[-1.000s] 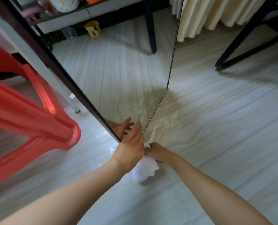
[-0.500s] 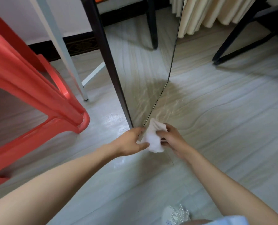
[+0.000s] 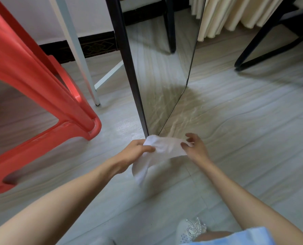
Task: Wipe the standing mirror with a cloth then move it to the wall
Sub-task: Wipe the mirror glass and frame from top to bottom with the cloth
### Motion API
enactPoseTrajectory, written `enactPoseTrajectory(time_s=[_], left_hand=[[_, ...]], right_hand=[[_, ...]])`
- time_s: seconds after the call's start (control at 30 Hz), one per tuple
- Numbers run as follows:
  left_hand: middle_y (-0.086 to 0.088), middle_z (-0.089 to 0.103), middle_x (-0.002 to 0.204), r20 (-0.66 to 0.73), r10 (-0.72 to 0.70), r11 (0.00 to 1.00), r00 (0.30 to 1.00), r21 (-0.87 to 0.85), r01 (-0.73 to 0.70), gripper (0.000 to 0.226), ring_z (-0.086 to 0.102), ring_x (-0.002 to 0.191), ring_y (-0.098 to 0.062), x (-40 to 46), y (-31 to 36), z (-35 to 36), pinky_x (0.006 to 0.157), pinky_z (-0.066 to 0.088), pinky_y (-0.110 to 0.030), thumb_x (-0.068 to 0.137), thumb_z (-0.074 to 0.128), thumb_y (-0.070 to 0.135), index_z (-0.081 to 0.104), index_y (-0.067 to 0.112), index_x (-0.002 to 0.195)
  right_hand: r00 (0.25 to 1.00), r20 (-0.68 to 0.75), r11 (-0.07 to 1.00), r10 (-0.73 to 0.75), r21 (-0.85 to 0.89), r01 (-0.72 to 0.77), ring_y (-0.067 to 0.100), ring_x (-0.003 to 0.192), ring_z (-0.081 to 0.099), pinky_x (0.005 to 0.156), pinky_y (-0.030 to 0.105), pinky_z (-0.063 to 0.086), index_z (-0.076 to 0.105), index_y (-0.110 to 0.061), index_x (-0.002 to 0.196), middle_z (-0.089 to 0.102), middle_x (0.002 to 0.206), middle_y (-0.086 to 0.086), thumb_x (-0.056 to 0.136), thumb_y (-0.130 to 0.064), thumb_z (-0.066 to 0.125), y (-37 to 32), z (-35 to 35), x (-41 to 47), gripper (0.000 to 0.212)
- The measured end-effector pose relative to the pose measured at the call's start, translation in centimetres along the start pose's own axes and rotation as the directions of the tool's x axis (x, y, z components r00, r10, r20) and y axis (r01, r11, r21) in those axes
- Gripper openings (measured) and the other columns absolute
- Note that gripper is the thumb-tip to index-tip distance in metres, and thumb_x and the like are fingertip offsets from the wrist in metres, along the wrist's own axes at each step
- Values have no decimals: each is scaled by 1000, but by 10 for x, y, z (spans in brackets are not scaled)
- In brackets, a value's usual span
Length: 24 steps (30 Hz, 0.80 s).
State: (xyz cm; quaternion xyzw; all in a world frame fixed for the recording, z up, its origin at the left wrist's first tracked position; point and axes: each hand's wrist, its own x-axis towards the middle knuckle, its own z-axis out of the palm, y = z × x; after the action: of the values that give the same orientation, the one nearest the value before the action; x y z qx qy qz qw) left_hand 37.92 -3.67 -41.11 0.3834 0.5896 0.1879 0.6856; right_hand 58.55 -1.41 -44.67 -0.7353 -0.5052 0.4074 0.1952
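Since half a second ago cloth [image 3: 162,147] got stretched open between both hands, off the mirror [image 3: 157,76] at 12 o'clock. Left hand [image 3: 136,152] fingers pinch its left end, right hand [image 3: 196,147] pinches the other, remaining fingers apart — probably refolding for a clean wiping face.

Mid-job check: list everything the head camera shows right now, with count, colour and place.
mirror: 1, black frame, standing on floor, centre
cloth: 1, white, stretched between both hands by the mirror's bottom corner
stool: 1, red plastic, left
white leg: 1, left of mirror
black frame legs: dark, upper right
curtain: 1, cream, top right
floor: pale wood-grain
shoe: 1, white, beaded, bottom
left hand: gripping cloth
right hand: pinching cloth
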Motion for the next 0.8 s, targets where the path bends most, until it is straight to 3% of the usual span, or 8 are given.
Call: enactPoseTrajectory(time_s=[0.1,0.2,0.27,0.4,0.47,0.57,0.67,0.8], left_hand=[[-12,67,105,115,-37,986,993,-158,55,25,63,99,-24,1,9,3,87,46,-35,85,54,18,64,12,107],[-18,66,100,154,-4,956,988,-288,49,44,63,94,-30,2,13,10,88,45,-40,73,53,20,61,1,111],[-17,64,96,46,-1,958,999,-285,14,33,61,90,-30,3,14,12,82,44,-41,77,56,16,60,3,107],[-7,66,88,-180,-20,993,984,-119,-1,11,61,80,-23,9,7,7,66,42,-30,89,53,16,64,16,90],[-6,62,84,-249,-61,996,966,-74,44,8,57,73,-21,11,0,3,61,41,-26,88,55,14,62,11,87],[-2,56,87,-294,-122,992,948,-66,107,13,52,78,-18,12,-9,-2,62,39,-23,91,57,23,55,17,79],[-1,51,92,-399,-69,996,914,-74,44,16,50,87,-21,14,-10,-11,74,40,-29,94,50,31,49,22,81],[3,58,106,-444,28,978,896,-173,-116,16,55,100,-16,12,10,-15,89,42,-33,97,44,30,56,22,103]], right_hand=[[973,189,960,-129,269,75,9,112,48,91,19,38,47,-21,130,50,123,-7,95,-20,48,-10,6,-14,36],[877,461,807,-135,564,-172,14,96,60,77,24,47,56,-22,118,65,105,-2,91,-43,40,-15,20,-24,38],[813,552,760,-185,605,-238,12,96,64,81,23,52,55,-15,120,68,104,0,84,-40,44,-13,25,-26,45],[775,625,881,-93,414,-228,13,84,64,65,17,52,59,-17,98,68,91,0,70,-31,61,-6,26,-29,31],[871,489,866,-54,457,-204,19,80,62,59,18,50,61,-15,85,66,80,2,69,-25,64,1,27,-26,19],[994,106,804,18,589,-77,22,83,59,62,22,48,58,-17,86,63,82,0,75,-14,63,-9,22,-24,12],[976,-147,818,-162,533,216,17,97,57,82,27,46,55,-24,101,60,109,3,64,-20,54,-40,15,-21,37],[926,-290,780,-242,509,364,20,89,54,78,27,44,53,-14,101,56,96,5,70,-32,54,-93,32,-13,35]])
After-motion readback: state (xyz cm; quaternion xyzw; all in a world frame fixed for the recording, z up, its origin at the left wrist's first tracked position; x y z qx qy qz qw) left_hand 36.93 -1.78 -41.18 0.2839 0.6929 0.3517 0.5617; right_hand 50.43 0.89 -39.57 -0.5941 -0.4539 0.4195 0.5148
